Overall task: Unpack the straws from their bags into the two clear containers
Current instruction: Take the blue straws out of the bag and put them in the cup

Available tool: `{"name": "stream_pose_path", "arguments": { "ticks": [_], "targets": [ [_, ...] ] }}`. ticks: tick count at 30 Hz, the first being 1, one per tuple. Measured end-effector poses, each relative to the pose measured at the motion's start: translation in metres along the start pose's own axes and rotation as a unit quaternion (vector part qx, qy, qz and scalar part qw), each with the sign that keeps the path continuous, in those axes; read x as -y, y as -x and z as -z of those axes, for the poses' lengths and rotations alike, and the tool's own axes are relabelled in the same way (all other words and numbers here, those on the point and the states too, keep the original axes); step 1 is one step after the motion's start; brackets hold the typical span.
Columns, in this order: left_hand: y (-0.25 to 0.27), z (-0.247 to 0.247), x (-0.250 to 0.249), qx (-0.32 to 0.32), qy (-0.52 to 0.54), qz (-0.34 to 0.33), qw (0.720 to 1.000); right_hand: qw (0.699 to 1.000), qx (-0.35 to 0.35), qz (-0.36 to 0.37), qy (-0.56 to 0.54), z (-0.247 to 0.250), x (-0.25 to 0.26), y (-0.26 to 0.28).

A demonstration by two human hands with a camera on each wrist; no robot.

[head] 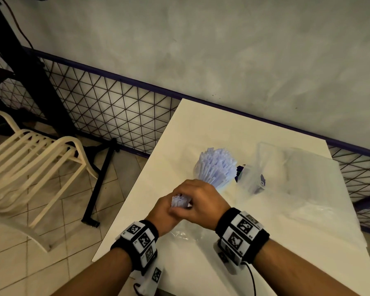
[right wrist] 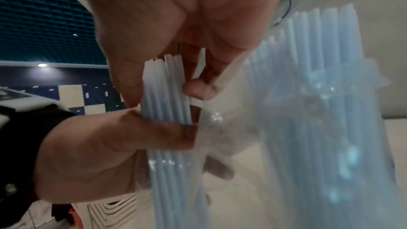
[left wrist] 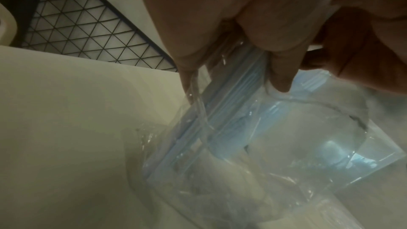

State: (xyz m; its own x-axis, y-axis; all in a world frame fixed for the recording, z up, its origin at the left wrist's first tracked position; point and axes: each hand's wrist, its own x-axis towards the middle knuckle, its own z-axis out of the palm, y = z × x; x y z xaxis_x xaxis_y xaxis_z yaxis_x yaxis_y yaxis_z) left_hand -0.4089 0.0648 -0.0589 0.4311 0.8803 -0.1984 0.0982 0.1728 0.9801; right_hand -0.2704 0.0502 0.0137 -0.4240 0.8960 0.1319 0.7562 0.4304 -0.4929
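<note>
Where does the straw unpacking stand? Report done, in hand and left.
Done: one clear container already stands packed with straws.
In hand: the left hand and right hand share a grip on a small bundle of straws, its bag hanging beneath.
Left: seating that bundle. Loose plastic bags lie right; a second container isn't clearly identifiable.

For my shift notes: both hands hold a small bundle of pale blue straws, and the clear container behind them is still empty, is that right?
Not quite. The head view shows the clear container already packed with straws. Otherwise right: the left hand and right hand hold the small bundle.
</note>
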Motion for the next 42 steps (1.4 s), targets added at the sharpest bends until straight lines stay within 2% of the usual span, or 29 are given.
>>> {"name": "stream_pose_path", "arguments": {
  "ticks": [3, 7, 10, 14, 18, 20, 25, 30, 32, 35, 37, 42],
  "targets": [
    [-0.002, -0.001, 0.001, 0.009, -0.031, 0.011, 0.999, 0.999, -0.026, -0.031, -0.034, -0.004, 0.003, 0.0],
    [-0.001, 0.002, 0.006, 0.01, -0.053, -0.01, 0.999, 0.989, -0.056, -0.079, -0.108, -0.009, 0.001, 0.005],
    [0.001, 0.001, 0.005, 0.004, -0.028, -0.013, 1.0, 0.971, -0.058, -0.141, -0.184, -0.011, 0.001, 0.011],
    [0.005, -0.002, 0.007, 0.01, -0.015, -0.029, 0.999, 0.964, -0.064, -0.161, -0.2, -0.02, 0.0, 0.013],
    [0.002, -0.005, 0.012, 0.005, 0.042, -0.013, 0.999, 0.924, -0.062, -0.202, -0.318, -0.023, 0.002, 0.01],
    [0.0, -0.004, 0.013, 0.01, 0.035, -0.009, 0.999, 0.924, -0.065, -0.198, -0.32, -0.026, 0.001, 0.008],
    [0.001, -0.002, 0.01, 0.022, 0.041, -0.006, 0.999, 0.947, -0.11, -0.157, -0.257, -0.024, 0.001, 0.005],
    [0.003, -0.001, 0.0, 0.042, -0.001, -0.037, 0.998, 0.943, -0.141, -0.125, -0.276, -0.009, 0.005, 0.005],
    [0.001, -0.003, -0.004, 0.053, 0.007, -0.042, 0.998, 0.942, -0.119, -0.125, -0.289, -0.005, 0.003, 0.006],
    [0.001, -0.006, -0.009, 0.052, 0.05, -0.039, 0.997, 0.962, -0.03, -0.102, -0.251, 0.004, -0.005, 0.008],
    [0.0, -0.006, -0.007, 0.054, 0.041, -0.041, 0.997, 0.968, 0.009, -0.088, -0.233, 0.01, -0.008, 0.009],
    [-0.003, -0.01, -0.005, 0.067, 0.017, -0.048, 0.996, 0.969, -0.023, -0.083, -0.232, 0.013, -0.006, 0.01]
  ]
}}
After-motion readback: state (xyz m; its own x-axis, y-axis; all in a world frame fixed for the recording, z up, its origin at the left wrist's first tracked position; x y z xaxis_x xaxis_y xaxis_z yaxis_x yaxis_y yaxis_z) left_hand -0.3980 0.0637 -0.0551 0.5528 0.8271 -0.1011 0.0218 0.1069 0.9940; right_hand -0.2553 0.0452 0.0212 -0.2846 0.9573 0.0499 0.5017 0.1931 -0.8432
